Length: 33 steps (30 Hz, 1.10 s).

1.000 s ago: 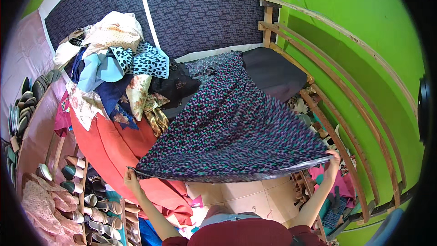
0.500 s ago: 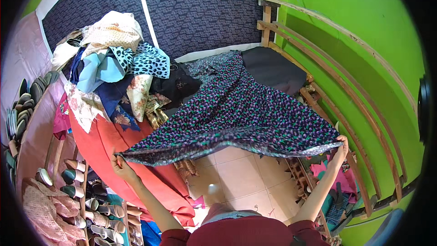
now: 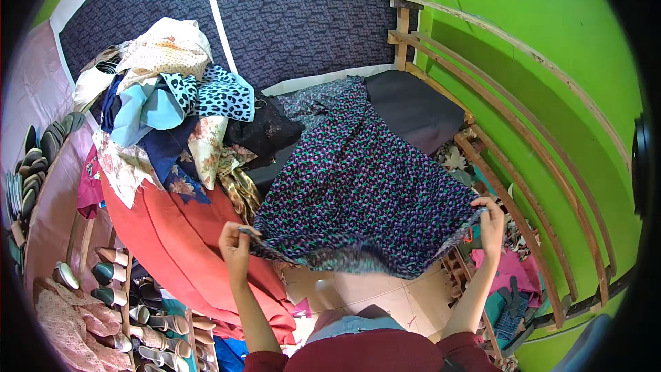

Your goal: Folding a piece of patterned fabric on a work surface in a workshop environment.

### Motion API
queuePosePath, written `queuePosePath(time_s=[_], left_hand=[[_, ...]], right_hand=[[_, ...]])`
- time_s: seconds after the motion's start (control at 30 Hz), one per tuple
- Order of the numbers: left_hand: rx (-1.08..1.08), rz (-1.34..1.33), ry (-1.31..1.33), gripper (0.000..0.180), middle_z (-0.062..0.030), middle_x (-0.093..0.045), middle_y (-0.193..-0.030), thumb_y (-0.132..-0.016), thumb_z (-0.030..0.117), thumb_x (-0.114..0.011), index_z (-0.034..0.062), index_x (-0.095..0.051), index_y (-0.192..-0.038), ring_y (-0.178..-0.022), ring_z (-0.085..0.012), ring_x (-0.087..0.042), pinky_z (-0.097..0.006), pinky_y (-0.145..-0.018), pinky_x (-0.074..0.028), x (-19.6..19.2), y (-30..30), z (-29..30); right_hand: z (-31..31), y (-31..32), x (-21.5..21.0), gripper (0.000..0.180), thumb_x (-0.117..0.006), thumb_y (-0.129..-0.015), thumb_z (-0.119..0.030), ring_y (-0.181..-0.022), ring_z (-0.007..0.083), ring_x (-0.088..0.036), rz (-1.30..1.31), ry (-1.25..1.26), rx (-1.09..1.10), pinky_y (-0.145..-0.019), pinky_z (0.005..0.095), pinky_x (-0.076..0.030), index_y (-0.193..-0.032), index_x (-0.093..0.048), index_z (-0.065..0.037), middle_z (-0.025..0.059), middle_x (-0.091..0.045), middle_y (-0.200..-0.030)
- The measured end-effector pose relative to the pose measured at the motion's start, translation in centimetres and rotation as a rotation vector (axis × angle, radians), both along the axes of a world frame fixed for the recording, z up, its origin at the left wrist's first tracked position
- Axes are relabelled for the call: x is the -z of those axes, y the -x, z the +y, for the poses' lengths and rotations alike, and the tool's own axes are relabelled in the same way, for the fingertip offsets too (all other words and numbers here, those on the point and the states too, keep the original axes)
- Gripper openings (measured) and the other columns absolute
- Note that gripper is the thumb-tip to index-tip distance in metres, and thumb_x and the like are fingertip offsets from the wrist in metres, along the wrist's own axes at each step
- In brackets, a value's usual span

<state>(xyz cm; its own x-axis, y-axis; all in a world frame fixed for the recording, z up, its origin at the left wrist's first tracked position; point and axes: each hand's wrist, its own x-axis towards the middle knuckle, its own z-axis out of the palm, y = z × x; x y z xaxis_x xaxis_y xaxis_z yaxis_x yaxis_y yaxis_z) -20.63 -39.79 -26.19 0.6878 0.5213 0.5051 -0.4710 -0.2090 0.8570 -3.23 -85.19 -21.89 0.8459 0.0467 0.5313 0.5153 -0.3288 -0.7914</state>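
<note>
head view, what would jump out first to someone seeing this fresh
The dark patterned dress spread across the middle, its hem held at the corners by the left hand and the right hand. Behind it to the left rises a heap of mixed clothes; a bright green wall fills the right.

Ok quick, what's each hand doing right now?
Left hand: closed, holding the patterned dress hem.
Right hand: closed, holding the hem's other corner.
</note>
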Motion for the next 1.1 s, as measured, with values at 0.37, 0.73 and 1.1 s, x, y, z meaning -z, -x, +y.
queuePosePath(time_s=[0.37,0.73,1.1], left_hand=[[-0.073,0.27,-0.323,0.008,-0.0065,-0.056,-0.073,-0.084,0.002,-0.056,-0.0026,-0.053,-0.089,-0.073,-0.0108,-0.053,-0.025,-0.07,-0.043,2.9,-12.7,-3.6],[-0.355,0.457,-0.547,0.018,-0.0148,-0.045,-0.132,-0.078,0.02,-0.065,0.0089,-0.063,-0.093,-0.123,-0.0364,-0.039,-0.048,-0.097,-0.033,1.9,-27.6,-1.5],[-0.674,0.496,-0.66,0.006,-0.0115,-0.06,-0.078,-0.078,0.011,-0.063,0.0046,-0.06,-0.077,-0.076,-0.0308,-0.057,-0.04,-0.07,-0.04,7.5,-33.1,-5.2]], right_hand=[[9.0,-7.7,1.9,0.028,-0.057,-0.073,0.0,-0.071,0.0113,-0.053,0.24,0.31,-0.347,-0.069,0.0258,-0.047,-0.101,-0.061,-0.002,0.0057,-0.061,-0.087],[14.3,-23.5,2.9,0.032,-0.06,-0.063,0.007,-0.087,0.0251,-0.051,-0.114,0.317,-0.223,-0.074,0.033,-0.044,-0.088,-0.07,-0.011,0.0102,-0.057,-0.095],[21.1,-28.6,12.9,0.02,-0.064,-0.068,-0.008,-0.115,0.0365,-0.044,0.098,0.41,-0.236,-0.096,0.0488,-0.03,-0.087,-0.067,-0.012,0.0205,-0.053,-0.117]])
